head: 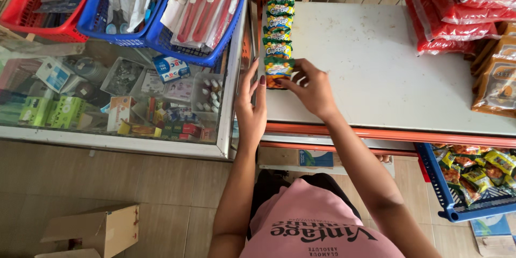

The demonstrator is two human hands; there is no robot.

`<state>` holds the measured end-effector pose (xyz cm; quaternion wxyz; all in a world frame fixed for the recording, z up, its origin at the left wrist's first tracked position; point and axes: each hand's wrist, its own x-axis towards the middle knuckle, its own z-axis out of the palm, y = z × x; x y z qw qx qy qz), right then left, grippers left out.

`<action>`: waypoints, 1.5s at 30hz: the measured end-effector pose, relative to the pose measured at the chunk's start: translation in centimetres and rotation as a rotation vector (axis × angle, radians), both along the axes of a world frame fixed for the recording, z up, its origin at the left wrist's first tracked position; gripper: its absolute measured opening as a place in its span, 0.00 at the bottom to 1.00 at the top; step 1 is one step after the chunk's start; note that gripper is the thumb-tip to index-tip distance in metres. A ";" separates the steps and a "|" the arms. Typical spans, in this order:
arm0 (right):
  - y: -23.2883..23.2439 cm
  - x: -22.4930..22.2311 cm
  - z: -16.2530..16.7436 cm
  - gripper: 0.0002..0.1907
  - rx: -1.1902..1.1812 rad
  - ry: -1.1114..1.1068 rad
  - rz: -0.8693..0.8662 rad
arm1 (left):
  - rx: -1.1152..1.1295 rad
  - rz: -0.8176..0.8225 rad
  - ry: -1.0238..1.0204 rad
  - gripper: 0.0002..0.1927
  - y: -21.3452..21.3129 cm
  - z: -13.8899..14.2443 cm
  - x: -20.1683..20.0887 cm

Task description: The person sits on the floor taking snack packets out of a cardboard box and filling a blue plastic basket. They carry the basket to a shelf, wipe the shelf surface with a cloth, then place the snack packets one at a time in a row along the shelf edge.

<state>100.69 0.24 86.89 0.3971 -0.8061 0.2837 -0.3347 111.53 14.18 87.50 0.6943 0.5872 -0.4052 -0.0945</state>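
Head view is showing your right hand (310, 90) pinching the nearest snack packet (278, 71), fingers curled around its right edge, at the near end of a packet row (279, 16) running away along the white tabletop (371, 70); your left hand (251, 108) is lying flat and open, fingers straight, fingertips touching that packet's left side; a glass display case (115, 97) is sitting to your left, with 2 blue baskets (161, 27) resting on it; red bags (457, 11) are lying far right.

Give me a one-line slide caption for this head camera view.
Both hands, left hand and right hand, set the nearest snack packet in a row on a white shelf.
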 end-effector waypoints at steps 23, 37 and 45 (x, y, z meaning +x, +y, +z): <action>0.3 0.7 -1.5 0.36 -0.119 -0.056 -0.011 | 0.094 -0.145 0.004 0.31 -1.4 -3.7 0.2; 0.5 0.8 -2.3 0.33 -0.145 -0.069 -0.033 | 0.155 -0.059 -0.118 0.32 -1.7 -2.8 -0.5; 1.5 -1.1 0.2 0.29 -0.055 -0.154 -0.088 | 0.253 0.057 -0.353 0.37 -0.5 0.0 -2.7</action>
